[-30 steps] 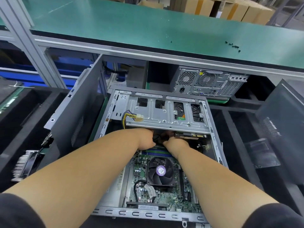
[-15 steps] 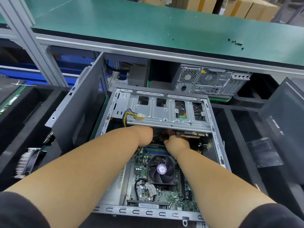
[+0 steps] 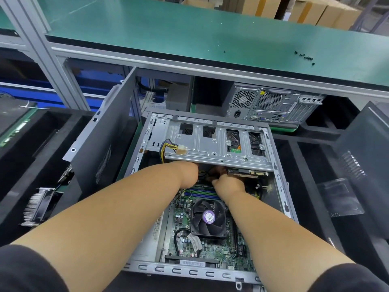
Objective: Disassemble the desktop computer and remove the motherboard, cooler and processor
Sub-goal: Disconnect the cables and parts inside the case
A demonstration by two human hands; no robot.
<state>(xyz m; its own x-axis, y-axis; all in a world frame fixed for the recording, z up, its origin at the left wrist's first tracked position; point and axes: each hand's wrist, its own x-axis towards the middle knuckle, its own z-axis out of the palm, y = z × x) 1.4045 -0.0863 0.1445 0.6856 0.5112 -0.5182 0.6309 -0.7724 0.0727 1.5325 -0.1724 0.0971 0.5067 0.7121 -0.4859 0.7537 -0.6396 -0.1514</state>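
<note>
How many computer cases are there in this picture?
2. The open case lies in front of the person, both hands reaching inside it. A second, closed case sits farther back under the green workbench, its rear panel facing us. Others may be hidden.

— What's the drive cage (image 3: pixel 212 148) made of?
— Bare stamped metal, dull silver sheen. The cooler (image 3: pixel 208 218) fan is matt black plastic.
— And the desk (image 3: pixel 189 28)?
— Smooth matt green mat.

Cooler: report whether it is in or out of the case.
In. The cooler sits on the motherboard inside the open case.
</note>
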